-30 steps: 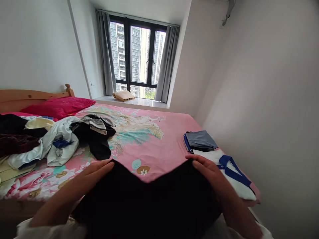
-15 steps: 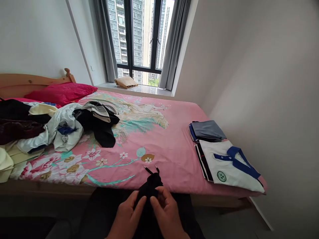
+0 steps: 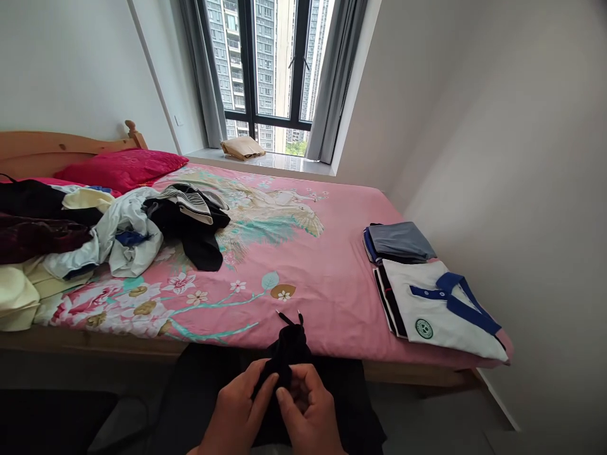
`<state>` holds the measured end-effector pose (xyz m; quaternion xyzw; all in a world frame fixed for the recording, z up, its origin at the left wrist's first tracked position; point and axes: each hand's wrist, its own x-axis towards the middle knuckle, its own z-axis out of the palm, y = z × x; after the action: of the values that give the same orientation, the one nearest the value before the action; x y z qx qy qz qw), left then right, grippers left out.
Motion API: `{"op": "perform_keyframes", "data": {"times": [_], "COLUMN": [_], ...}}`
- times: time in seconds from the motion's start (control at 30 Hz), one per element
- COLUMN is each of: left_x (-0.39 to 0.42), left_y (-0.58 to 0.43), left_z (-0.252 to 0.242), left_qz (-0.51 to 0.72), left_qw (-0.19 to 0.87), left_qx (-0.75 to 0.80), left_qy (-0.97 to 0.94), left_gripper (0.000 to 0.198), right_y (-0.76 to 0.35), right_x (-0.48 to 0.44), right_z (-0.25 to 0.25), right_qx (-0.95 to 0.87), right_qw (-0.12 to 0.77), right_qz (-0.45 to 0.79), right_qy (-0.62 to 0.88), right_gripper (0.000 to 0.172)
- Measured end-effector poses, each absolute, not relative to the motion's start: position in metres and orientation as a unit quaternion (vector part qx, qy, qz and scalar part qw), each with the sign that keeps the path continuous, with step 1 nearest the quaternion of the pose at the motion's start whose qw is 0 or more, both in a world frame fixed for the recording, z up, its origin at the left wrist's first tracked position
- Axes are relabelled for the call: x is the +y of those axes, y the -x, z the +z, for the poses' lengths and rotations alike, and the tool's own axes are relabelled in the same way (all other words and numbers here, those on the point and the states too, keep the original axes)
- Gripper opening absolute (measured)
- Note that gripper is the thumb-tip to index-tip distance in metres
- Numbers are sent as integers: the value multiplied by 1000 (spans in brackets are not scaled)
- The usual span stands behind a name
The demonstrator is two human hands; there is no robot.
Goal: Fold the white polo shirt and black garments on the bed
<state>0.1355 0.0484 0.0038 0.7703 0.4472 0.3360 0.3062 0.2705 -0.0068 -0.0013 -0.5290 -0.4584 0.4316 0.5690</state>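
A black drawstring garment (image 3: pixel 293 342) is bunched up between my hands at the near edge of the bed, its two cord ends with pale tips poking up over the pink sheet. My left hand (image 3: pixel 237 407) pinches its left side between thumb and fingers. On the other side my right hand (image 3: pixel 310 407) grips the cloth, thumb close to the left one and fingers curled. Most of the garment hangs low against dark cloth in my lap, so its full shape cannot be made out.
Folded clothes lie on the bed's right side: a white polo shirt (image 3: pixel 417 297) with a blue collar, and a grey folded stack (image 3: pixel 401 241) behind it. A loose heap of clothes (image 3: pixel 128 234) covers the left. A red pillow (image 3: pixel 126 167) lies by the wooden headboard (image 3: pixel 61 148).
My hands have drawn slightly closer together on the black garment, gathering its cloth, with my right thumb shifted left. The whole view has tilted down a little.
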Motion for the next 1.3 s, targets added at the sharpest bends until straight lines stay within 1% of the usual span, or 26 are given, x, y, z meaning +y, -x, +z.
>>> {"op": "perform_keyframes", "data": {"times": [0.17, 0.33, 0.5, 0.63, 0.7, 0.77, 0.93, 0.97, 1.0, 1.1, 1.13, 1.2, 1.3], "left_x": [46, 39, 40, 49, 51, 50, 43, 44, 47, 59, 63, 70, 71], "left_y": [-140, -148, -153, -148, -144, -138, -123, -120, -117, -108, -105, -99, -93], "left_z": [12, 20, 25, 35, 40, 43, 49, 51, 54, 63, 65, 69, 69], "left_qz": [342, 292, 284, 284, 280, 274, 235, 230, 225, 208, 212, 232, 251], "left_qw": [293, 298, 328, 328, 321, 315, 345, 353, 361, 381, 380, 370, 366], "left_qx": [429, 452, 445, 417, 410, 399, 346, 345, 347, 361, 366, 369, 366], "left_qy": [-784, -789, -784, -799, -807, -816, -840, -839, -836, -825, -823, -820, -818], "left_gripper": [23, 31, 29, 30, 30, 29, 30, 30, 30, 28, 27, 25, 22], "right_y": [-273, -274, -290, -324, -338, -347, -350, -350, -349, -345, -344, -340, -332], "right_x": [-11, -20, -24, -15, -11, -8, -3, -1, 2, 11, 13, 17, 18], "right_z": [3, -1, -10, 4, 15, 24, 37, 39, 42, 51, 56, 65, 70], "right_qx": [-442, -462, -544, -604, -624, -658, -749, -758, -762, -759, -759, -763, -774], "right_qw": [568, 585, 577, 548, 517, 476, 354, 331, 313, 288, 289, 293, 298], "right_qz": [432, 409, 315, 184, 140, 131, 186, 206, 223, 241, 235, 223, 222], "right_qy": [544, 526, 522, 549, 569, 568, 529, 523, 521, 531, 534, 531, 513], "right_gripper": [25, 25, 22, 24, 31, 39, 68, 68, 63, 37, 33, 36, 49]}}
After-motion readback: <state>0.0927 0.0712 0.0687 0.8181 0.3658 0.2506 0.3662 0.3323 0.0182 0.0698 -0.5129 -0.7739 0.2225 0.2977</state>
